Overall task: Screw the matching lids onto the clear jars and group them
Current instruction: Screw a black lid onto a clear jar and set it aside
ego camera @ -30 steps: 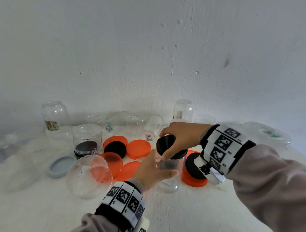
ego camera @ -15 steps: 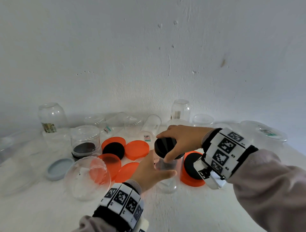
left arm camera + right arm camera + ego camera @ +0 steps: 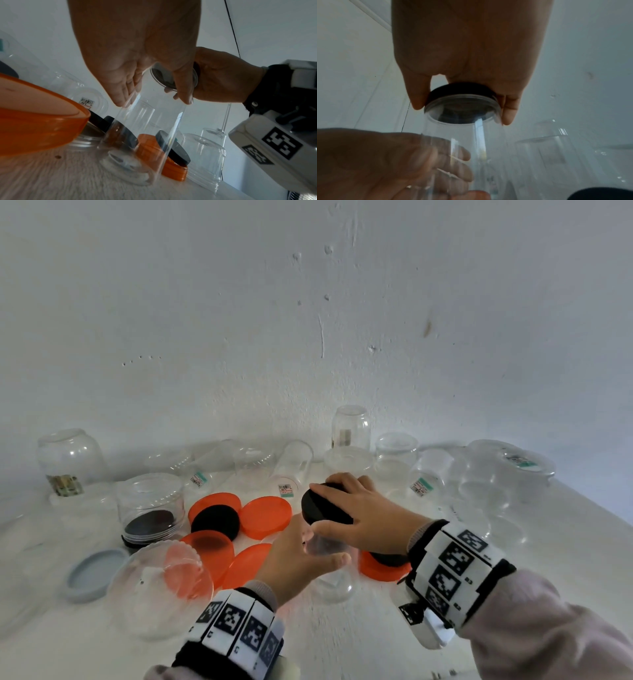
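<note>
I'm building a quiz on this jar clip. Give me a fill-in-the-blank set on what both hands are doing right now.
1. The right hand grips a lid coloured ____.
2. The left hand holds the clear ____ beneath that lid.
3. The loose lid lying on the orange lids is ____.

Missing words: black; jar; black
</note>
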